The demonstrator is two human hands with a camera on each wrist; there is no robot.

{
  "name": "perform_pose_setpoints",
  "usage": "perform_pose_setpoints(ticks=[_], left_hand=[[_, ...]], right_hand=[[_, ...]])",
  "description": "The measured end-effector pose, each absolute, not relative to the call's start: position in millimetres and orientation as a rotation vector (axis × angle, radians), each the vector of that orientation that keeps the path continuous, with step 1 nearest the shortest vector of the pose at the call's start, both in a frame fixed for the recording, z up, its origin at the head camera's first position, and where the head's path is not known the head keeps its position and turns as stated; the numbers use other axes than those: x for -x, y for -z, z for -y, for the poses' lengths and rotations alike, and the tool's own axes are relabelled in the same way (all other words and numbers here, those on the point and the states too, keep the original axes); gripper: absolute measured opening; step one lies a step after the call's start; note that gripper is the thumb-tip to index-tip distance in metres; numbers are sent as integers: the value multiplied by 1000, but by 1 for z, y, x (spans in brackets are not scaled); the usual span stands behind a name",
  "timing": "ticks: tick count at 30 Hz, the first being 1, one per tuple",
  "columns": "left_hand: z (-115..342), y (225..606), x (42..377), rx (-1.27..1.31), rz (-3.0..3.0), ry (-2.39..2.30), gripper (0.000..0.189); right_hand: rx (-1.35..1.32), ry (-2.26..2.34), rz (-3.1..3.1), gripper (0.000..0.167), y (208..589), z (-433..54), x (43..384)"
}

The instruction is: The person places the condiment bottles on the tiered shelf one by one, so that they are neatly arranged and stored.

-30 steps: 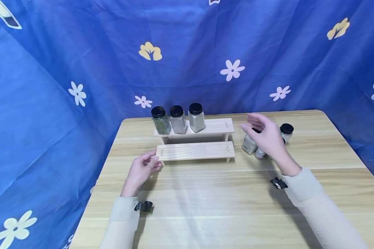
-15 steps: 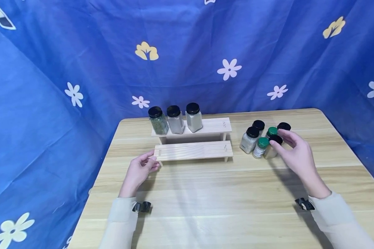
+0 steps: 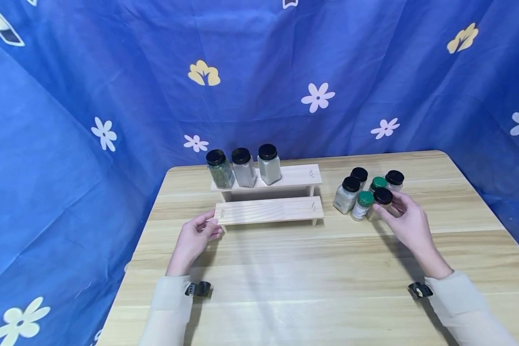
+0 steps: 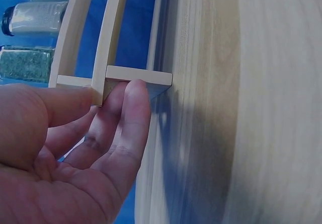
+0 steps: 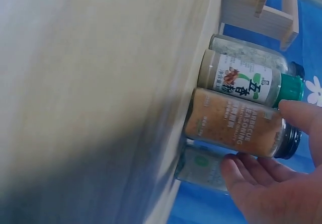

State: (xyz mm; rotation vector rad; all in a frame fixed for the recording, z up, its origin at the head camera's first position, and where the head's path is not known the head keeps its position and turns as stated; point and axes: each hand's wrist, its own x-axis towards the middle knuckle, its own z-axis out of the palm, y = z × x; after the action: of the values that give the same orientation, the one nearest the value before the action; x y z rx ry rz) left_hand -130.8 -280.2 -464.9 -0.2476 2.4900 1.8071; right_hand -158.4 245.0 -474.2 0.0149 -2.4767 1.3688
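My left hand (image 3: 193, 241) pinches the left end of the lower step of a two-tier wooden spice rack (image 3: 268, 210). In the left wrist view its thumb lies on the board's edge, with fingers beneath. My right hand (image 3: 408, 226) is around a black-capped jar of orange-brown barbecue seasoning (image 5: 234, 121), thumb near the cap on one side and fingers on the other. Beside that jar stands a green-capped spice bottle (image 5: 246, 78) with a white label. On the rack's upper step stand a jar of green herbs (image 3: 221, 174), a greyish jar (image 3: 244, 173) and a pale jar (image 3: 269, 170).
Close around the right hand are a black-capped jar (image 3: 346, 197), another black-capped jar (image 3: 359, 176), a second green-capped bottle (image 3: 378, 184) and a jar (image 3: 394, 179) at the back right. A blue flowered cloth (image 3: 259, 96) hangs behind the wooden table (image 3: 259, 288).
My right hand has moved right from above the jar group, then closed in around the barbecue seasoning jar. The left hand keeps its hold on the rack.
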Motion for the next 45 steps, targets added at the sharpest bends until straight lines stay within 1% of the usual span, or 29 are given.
perform_pose_setpoints(ticks=[7,15,24,30,36,45], left_hand=[[279,463,130,244,-2494,-1814,47],[280,462,129,241,-2491,-1827,46],[281,462,130,244,-2477,-1827,46],[279,460,130,238,-2482,-1827,46],[276,459,130,217,-2513,-1805,46],[275,458,129,245,-2496,-1829,45]], right_hand=[[-45,-1388,2432,51,474,-244,160],[4,-1419,2456,51,464,-248,153],[60,-1424,2354,48,424,-252,147],[11,-1426,2259,42,395,-245,151],[-100,-1456,2244,42,378,-224,163],[-280,-1601,2224,42,366,-158,190]])
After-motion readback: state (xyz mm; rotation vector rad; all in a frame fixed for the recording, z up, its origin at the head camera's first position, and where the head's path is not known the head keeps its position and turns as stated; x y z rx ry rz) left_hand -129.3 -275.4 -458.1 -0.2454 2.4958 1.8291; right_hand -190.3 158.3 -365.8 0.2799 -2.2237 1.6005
